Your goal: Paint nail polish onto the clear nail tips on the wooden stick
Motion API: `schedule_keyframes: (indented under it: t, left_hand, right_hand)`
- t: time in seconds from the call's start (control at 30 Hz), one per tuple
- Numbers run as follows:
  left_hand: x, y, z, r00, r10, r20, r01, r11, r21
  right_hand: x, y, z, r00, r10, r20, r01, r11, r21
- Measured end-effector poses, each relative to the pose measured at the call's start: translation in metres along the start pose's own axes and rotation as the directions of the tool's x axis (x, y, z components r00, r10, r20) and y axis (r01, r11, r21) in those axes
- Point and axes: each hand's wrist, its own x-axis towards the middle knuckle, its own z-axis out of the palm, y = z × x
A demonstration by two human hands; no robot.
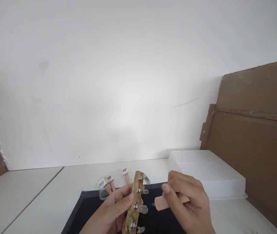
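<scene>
Left hand is gripping a tan wooden strip with round silver knobs over a black mat. Right hand is pinching a pink brush handle beside a clear nail tip.

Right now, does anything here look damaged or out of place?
Nothing looks spilled. The wooden strip in the left hand has greenish stains near its lower end, and a thin dark line and faint smudges mar the otherwise plain white wall.
</scene>
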Motion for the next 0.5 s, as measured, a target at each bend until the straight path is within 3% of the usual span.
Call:
schedule_keyframes:
  t: [0.1,0.23,0.5]
  left_hand:
    - [0.0017,-0.002,-0.0031,0.999,-0.001,-0.033,0.001,1.0,-0.007]
    - [0.0025,-0.0023,-0.0014,0.999,0.031,0.041,-0.031,0.999,-0.008]
    - [0.0052,-0.0038,0.0024,0.999,0.032,0.015,-0.031,0.999,-0.024]
  right_hand:
    - [-0.0018,-0.0017,0.0011,0.999,-0.009,-0.034,0.01,0.999,0.036]
    - [-0.0016,-0.0054,0.0032,0.999,-0.014,-0.038,0.017,0.997,0.078]
    - [0.0026,-0.0018,0.0026,0.998,-0.033,0.049,0.032,0.999,0.034]
